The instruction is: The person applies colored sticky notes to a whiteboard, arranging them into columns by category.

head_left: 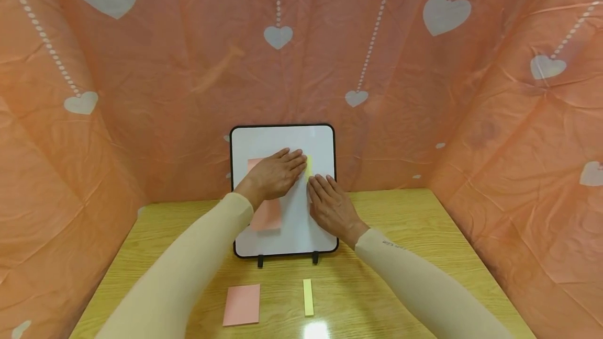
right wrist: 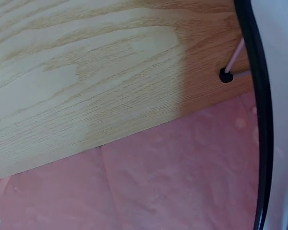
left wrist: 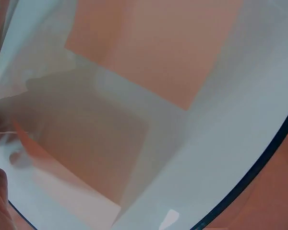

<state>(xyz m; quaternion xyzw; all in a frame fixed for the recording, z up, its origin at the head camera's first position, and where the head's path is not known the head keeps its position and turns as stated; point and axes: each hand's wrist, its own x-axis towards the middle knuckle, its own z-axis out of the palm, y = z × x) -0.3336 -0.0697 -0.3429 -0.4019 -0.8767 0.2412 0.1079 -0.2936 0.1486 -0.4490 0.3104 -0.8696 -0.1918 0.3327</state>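
Note:
Both hands are at an upright whiteboard (head_left: 294, 242) with a black frame. My left hand (head_left: 278, 174) lies across its middle with straight fingers, partly covering an upper pink paper note (head_left: 253, 162). Its fingertips reach the upper part of a narrow yellow paper strip (head_left: 309, 166) on the board. Lower down, my right hand (head_left: 332, 205) has its straight fingers against the board, fingertips at the strip's lower end. Another pink note (head_left: 267, 217) shows below the left wrist. In the left wrist view, one pink note (left wrist: 72, 191) stands partly away from the white surface, casting a shadow.
On the wooden table (head_left: 391, 286) in front of the board lie a pink note pad (head_left: 242, 305) and a yellow strip pad (head_left: 308, 297). Small black feet (head_left: 260, 261) support the board. Orange-pink cloth (head_left: 188, 93) with white hearts surrounds the table's back and sides.

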